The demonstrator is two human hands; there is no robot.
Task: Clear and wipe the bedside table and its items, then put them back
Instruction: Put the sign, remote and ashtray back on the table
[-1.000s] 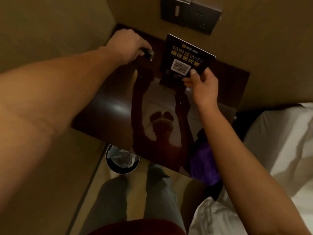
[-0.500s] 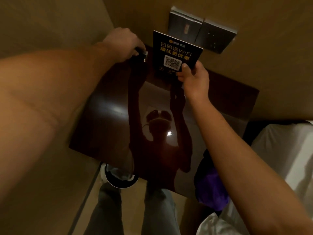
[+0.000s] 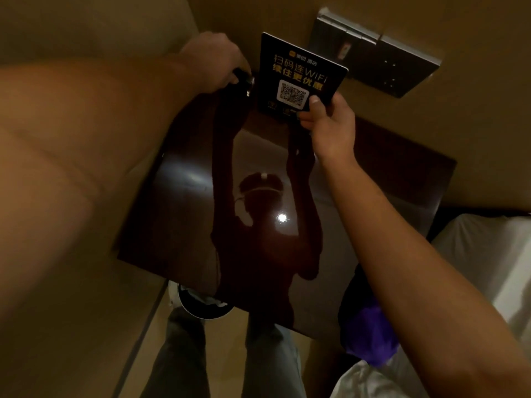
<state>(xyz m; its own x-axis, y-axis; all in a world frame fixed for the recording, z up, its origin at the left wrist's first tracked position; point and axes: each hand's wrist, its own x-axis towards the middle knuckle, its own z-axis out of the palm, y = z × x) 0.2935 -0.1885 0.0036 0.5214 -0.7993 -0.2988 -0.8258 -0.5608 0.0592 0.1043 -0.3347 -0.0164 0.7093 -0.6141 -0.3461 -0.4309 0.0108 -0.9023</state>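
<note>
The right hand (image 3: pixel 330 127) is clamped on the lower right corner of a flat black rectangular WiFi sign card (image 3: pixel 298 79) printed with yellow lettering and 1 white QR code. The thumb lies on the card's front face just beside the QR code; the other fingers are behind the card and hidden. The card is held upright, tilted slightly, with its lower edge at the rear of the dark glossy wooden bedside table top (image 3: pixel 186 196).

The left hand (image 3: pixel 212 61) is to the left of the card, at the rear left corner of the table top. It is curled closed over a small dark object with a shiny metal end (image 3: pixel 244 80); the object is too dark and too covered to identify. That object sits just beside the card's left edge.

The 2 hands are apart, with the card between them.

Below both hands, the table top is bare and reflects 2 raised arms and 1 bright point of light.

Above and to the right of the right hand, 2 grey metal switch plates (image 3: pixel 396 67) are fixed to the tan wall.

Under the right forearm, a purple cloth (image 3: pixel 370 334) lies beside the table's right front corner, next to white bedding (image 3: pixel 482 268). Under the left forearm, a round dark bin with a white liner (image 3: pixel 198 305) stands partly under the table's front edge.
</note>
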